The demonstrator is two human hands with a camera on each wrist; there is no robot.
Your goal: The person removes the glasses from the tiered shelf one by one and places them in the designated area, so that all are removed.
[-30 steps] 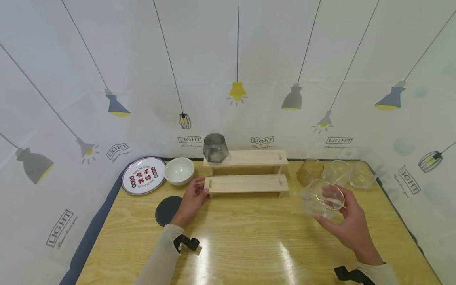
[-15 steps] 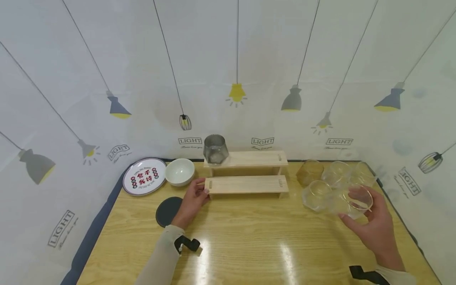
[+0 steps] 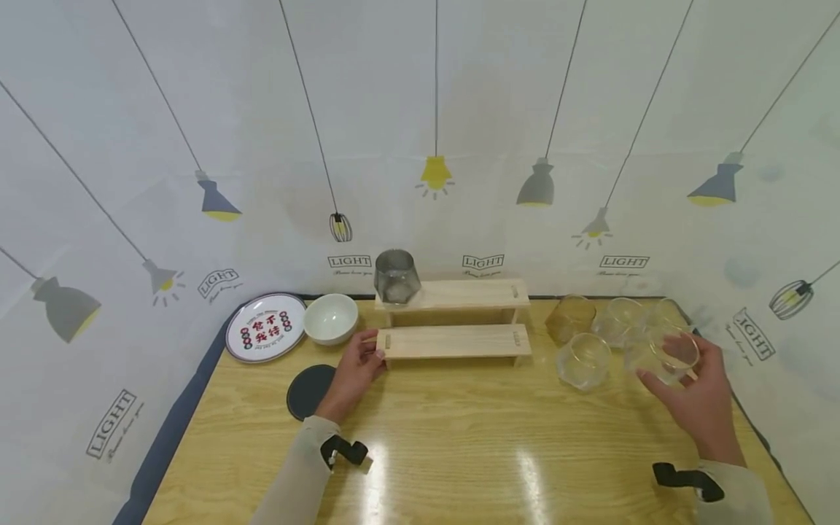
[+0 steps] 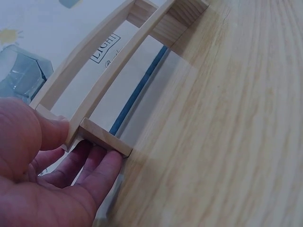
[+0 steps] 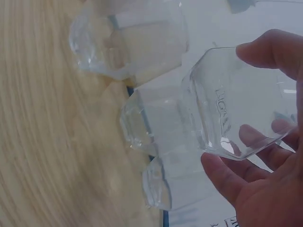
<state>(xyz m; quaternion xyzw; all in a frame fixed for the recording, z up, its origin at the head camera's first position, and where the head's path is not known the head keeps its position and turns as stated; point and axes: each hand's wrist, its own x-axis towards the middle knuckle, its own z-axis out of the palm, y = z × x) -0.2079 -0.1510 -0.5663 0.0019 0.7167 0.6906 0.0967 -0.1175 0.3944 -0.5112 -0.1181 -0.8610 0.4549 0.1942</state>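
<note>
We are looking at a staged tabletop set rather than a lived-in room. A printed backdrop [image 3: 499, 109] of hanging lamps and the word "LIGHT" walls in the wooden bench [image 3: 459, 437] beyond and to both sides of the hands. Between the hands stands a small two-step wooden rack [image 3: 453, 321], with household tableware around it: a plate [image 3: 265, 327], a bowl [image 3: 330, 317], clear glasses [image 3: 617, 321].

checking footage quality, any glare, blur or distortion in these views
Head view: two bright glare streaks on the table, and wide-angle bending of the backdrop's edges. Left wrist view: the left hand is close and soft, the wooden rack fairly sharp. Right wrist view: the background glasses are smeared, while the clear glass in the right hand shows crisper edges.
</note>
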